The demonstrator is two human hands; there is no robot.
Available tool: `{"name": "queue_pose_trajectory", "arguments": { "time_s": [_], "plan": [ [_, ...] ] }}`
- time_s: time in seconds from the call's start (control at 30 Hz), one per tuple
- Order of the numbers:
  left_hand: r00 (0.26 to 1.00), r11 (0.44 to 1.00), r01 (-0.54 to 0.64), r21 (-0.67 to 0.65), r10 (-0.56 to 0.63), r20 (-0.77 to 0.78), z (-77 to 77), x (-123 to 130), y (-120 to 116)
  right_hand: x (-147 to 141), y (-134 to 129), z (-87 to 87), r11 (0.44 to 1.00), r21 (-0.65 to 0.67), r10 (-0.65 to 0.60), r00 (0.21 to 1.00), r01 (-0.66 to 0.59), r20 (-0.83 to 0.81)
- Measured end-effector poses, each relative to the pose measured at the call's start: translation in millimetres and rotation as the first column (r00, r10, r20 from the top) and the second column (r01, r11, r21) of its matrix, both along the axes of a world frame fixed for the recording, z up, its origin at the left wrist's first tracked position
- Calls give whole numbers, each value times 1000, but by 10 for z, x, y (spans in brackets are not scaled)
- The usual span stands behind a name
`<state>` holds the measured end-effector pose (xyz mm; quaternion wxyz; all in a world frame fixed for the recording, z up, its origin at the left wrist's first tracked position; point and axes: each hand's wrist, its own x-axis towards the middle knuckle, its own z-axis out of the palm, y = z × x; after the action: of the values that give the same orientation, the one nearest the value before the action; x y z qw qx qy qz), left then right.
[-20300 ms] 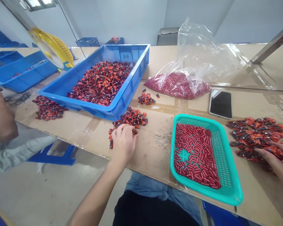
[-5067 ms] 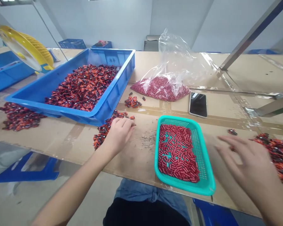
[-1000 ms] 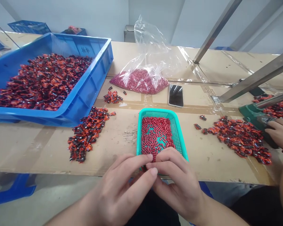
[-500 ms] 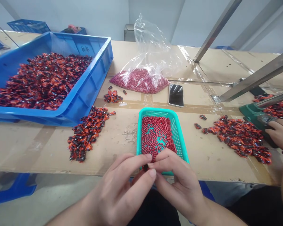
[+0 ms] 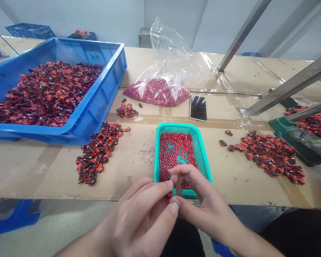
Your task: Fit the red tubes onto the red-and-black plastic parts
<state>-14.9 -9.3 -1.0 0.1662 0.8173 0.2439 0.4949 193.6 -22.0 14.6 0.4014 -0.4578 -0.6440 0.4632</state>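
My left hand and my right hand meet over the front rim of a teal mesh basket filled with short red tubes. A tiny red piece shows between the thumb and forefinger of my left hand, partly hidden by the fingers. The fingers of my right hand are bent and lifted beside it, and its thumb lies close to my left thumb. Whether my right hand holds anything is hidden.
A blue crate of red-orange and black parts stands at the left, with loose piles on the cardboard-covered table. A plastic bag of red tubes, a phone, a green tool and metal bars stand beyond.
The fingers of my right hand have lifted away from the tiny red piece, which stays at my left fingertips. The other person's hand at the right edge has gone from view.
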Motion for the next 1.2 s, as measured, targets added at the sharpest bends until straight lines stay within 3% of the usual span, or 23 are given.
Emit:
{"name": "queue_pose_trajectory", "arguments": {
  "time_s": [0.1, 0.2, 0.27, 0.5, 0.6, 0.67, 0.73, 0.8, 0.93, 1.03, 1.2],
  "plan": [
    [996, 997, 4, -80, 4, 90, 98, 83, -73, 18, 0, 6, 983, -151, 96, 992, -107, -79],
    [993, 963, -38, -267, 66, 95, 225, 186, -189, -13, 23, 3, 976, -141, 143, 977, -166, -157],
    [986, 943, -71, -324, 116, 121, 261, 262, -261, -40, 35, -16, 971, -142, 157, 961, -192, -228],
    [970, 982, -25, -189, 69, 234, 153, 406, -188, -18, -27, -144, 877, -365, 102, 865, -312, -492],
    [993, 1000, 29, -3, -28, 113, 172, 310, -32, 8, -40, -140, 863, -405, 55, 854, -302, -517],
    [996, 994, 94, 52, -94, 1, 211, 230, 62, 1, -30, -125, 872, -393, 43, 845, -292, -533],
    [994, 993, 103, -50, -104, -21, 245, 175, 120, -19, -14, -118, 891, -355, 49, 837, -283, -545],
    [995, 986, 97, -137, -95, 21, 258, 155, 139, -35, -2, -128, 899, -328, 63, 826, -291, -561],
    [990, 984, 87, -157, -68, 123, 245, 167, 114, -31, -12, -142, 895, -318, 72, 807, -312, -587],
    [991, 979, 91, -183, -70, 116, 257, 166, 89, -36, -22, -104, 928, -259, 103, 851, -269, -515],
    [999, 986, 53, -156, -51, 16, 286, 142, 30, -119, 12, -18, 992, -45, 94, 928, -118, -362]
  ]
}}
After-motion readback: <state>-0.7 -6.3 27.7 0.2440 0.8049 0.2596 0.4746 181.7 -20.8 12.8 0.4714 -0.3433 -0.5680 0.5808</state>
